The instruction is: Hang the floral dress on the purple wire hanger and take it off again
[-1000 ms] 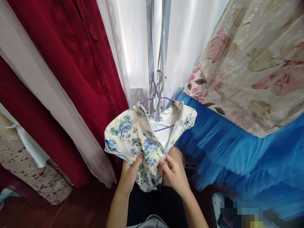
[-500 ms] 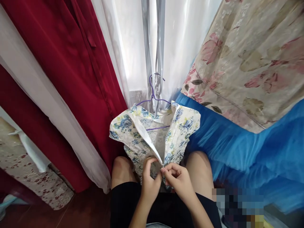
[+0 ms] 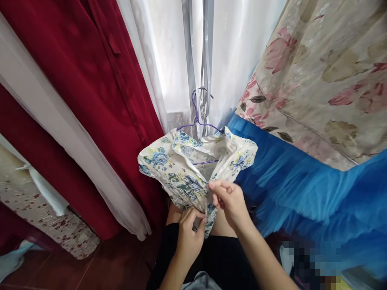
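A white sleeveless-looking garment with blue and yellow-green flowers (image 3: pixel 160 159) hangs on a purple hanger (image 3: pixel 195 108) in front of my lap. Its zipper opening (image 3: pixel 209 171) forms a V, with the hanger's lower bar showing inside. At the bottom of that V, my right hand (image 3: pixel 230 201) pinches the zipper pull, which is hidden by the fingertips. Lower down, my left hand (image 3: pixel 191 231) is closed on the garment's cloth beside the zipper line. Below the right hand the two edges lie together.
Long red cloth (image 3: pixel 121 100) and white cloth (image 3: pixel 169 60) hang left and behind. To the right are a cream rose-print garment (image 3: pixel 338 72) and blue tulle (image 3: pixel 290 189). Grey straps (image 3: pixel 208 52) hang behind the hanger. Reddish tiles (image 3: pixel 117 262) show at lower left.
My right hand has moved up along the zipper, and the open V has become shorter. The left hand has shifted slightly lower, onto the cloth below.
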`<action>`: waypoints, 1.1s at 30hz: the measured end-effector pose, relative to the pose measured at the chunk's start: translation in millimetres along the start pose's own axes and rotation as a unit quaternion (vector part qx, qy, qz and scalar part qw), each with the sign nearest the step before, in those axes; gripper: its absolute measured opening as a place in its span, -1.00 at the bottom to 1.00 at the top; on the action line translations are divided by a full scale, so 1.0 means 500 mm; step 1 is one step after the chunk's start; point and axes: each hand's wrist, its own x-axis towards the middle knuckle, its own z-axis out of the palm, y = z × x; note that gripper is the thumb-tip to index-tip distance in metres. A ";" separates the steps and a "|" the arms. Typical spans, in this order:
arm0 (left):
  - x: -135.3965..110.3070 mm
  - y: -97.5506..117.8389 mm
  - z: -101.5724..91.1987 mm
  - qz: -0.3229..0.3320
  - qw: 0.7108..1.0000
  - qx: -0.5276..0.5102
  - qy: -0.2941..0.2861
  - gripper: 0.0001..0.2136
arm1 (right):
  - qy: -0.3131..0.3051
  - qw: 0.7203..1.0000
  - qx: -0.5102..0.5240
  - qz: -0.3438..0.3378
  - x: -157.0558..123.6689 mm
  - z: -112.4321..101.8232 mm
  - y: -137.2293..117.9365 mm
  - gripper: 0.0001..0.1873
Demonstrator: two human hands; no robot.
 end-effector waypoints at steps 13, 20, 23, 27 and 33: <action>0.014 -0.034 -0.005 -0.033 0.997 -0.033 -0.058 -0.90 | -0.033 0.981 -0.055 -0.182 0.097 0.090 -0.156 -0.74; 0.210 0.094 -0.099 0.125 0.983 -0.065 0.119 -0.77 | -0.039 0.969 -0.102 -0.220 0.052 0.073 -0.148 -0.77; 0.302 0.148 -0.128 0.227 0.968 -0.045 0.093 -0.76 | -0.049 0.964 -0.114 -0.236 0.041 0.066 -0.153 -0.77; 0.342 0.186 -0.125 0.280 0.952 0.000 0.124 -0.90 | -0.044 0.960 -0.115 -0.252 0.059 0.065 -0.138 -0.74; 0.376 0.184 -0.180 0.218 0.929 -0.092 0.285 -0.79 | -0.033 0.968 -0.145 -0.201 0.097 0.051 -0.073 -0.67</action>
